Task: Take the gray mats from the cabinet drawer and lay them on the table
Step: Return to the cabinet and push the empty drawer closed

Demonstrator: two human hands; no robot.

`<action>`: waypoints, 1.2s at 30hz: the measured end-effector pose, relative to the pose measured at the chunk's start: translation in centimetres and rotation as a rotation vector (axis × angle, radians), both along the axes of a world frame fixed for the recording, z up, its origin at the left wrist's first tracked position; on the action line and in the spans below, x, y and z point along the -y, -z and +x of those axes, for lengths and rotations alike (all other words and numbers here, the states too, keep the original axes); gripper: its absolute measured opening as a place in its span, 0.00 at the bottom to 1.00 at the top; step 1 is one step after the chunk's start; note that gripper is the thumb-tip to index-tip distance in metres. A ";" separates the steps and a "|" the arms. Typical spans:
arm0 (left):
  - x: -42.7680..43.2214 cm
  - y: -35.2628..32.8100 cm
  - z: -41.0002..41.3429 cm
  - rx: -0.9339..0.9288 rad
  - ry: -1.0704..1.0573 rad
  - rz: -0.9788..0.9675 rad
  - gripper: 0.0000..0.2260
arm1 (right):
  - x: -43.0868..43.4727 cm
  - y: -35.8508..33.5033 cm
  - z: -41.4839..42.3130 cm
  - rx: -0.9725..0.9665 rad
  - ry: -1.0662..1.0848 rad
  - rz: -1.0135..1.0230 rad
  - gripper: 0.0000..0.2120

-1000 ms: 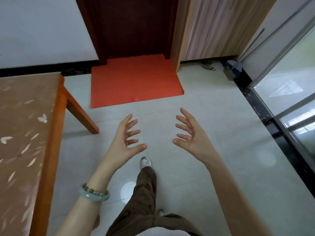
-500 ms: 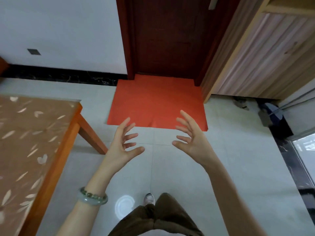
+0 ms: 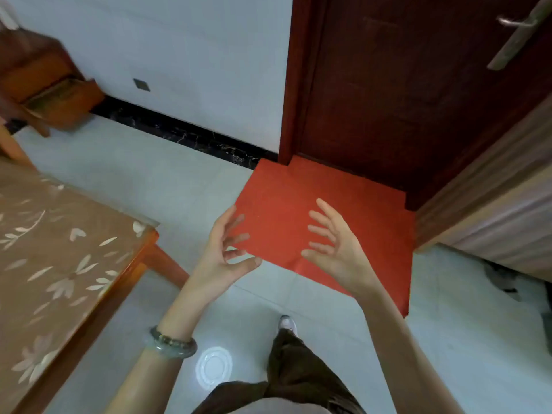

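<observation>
My left hand (image 3: 222, 255) and my right hand (image 3: 337, 252) are raised in front of me, palms facing each other, fingers spread, holding nothing. A wooden table (image 3: 68, 279) with a brown flower-patterned cover fills the lower left. At the far upper left stands an orange-brown wooden cabinet (image 3: 30, 70) with one drawer (image 3: 62, 100) pulled open. Something dull shows inside the drawer, but it is too blurred to tell whether it is a gray mat. Both hands are well away from the cabinet.
A red doormat (image 3: 298, 210) lies on the pale tile floor before a dark red door (image 3: 403, 85). A wood-panelled cupboard (image 3: 493, 204) stands at the right. My leg and shoe (image 3: 288, 324) are below the hands.
The view has swung left and upward: the door and red doormat moved right, and the cabinet with its open drawer came into sight at the upper left. Both hands stayed open and raised.
</observation>
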State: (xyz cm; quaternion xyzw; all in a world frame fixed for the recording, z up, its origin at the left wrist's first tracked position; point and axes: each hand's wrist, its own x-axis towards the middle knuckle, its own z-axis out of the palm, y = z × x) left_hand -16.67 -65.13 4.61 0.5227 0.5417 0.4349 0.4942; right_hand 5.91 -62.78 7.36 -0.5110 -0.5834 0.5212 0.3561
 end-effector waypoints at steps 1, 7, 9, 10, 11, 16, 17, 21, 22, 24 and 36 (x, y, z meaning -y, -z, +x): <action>-1.6 -0.2 0.3 0.004 -0.036 0.005 0.43 | -2.2 -0.1 0.2 -0.005 -0.027 -0.005 0.41; -8.9 -0.3 0.1 -0.020 -0.187 -0.005 0.41 | -13.5 -0.3 -0.9 -0.003 -0.189 -0.037 0.43; -10.9 -0.2 -0.8 -0.023 -0.240 -0.012 0.41 | -16.7 -0.1 -2.0 -0.009 -0.235 -0.057 0.43; -12.0 -0.1 -1.4 -0.021 -0.274 -0.014 0.41 | -18.3 0.0 -2.7 -0.009 -0.261 -0.065 0.43; -13.1 0.1 -2.2 -0.017 -0.312 -0.017 0.41 | -19.9 0.2 -3.6 -0.007 -0.289 -0.069 0.43; -19.4 0.6 -6.7 -0.020 -0.434 -0.006 0.43 | -28.6 1.0 -9.5 -0.026 -0.392 -0.053 0.41; -20.7 0.6 -7.7 -0.026 -0.451 -0.001 0.44 | -30.3 1.0 -10.8 -0.031 -0.410 -0.047 0.41; -26.9 0.4 -13.2 -0.028 -0.532 0.020 0.45 | -38.2 0.9 -17.3 -0.047 -0.491 -0.018 0.41; -28.4 0.2 -14.6 -0.021 -0.545 0.017 0.45 | -40.0 0.6 -18.8 -0.041 -0.509 -0.015 0.41; -31.7 -0.1 -17.8 -0.017 -0.600 0.013 0.44 | -44.2 0.2 -22.4 -0.045 -0.559 -0.011 0.41; -44.2 -1.3 -29.6 -0.069 -0.738 0.014 0.40 | -58.6 -0.9 -37.1 -0.015 -0.715 -0.029 0.40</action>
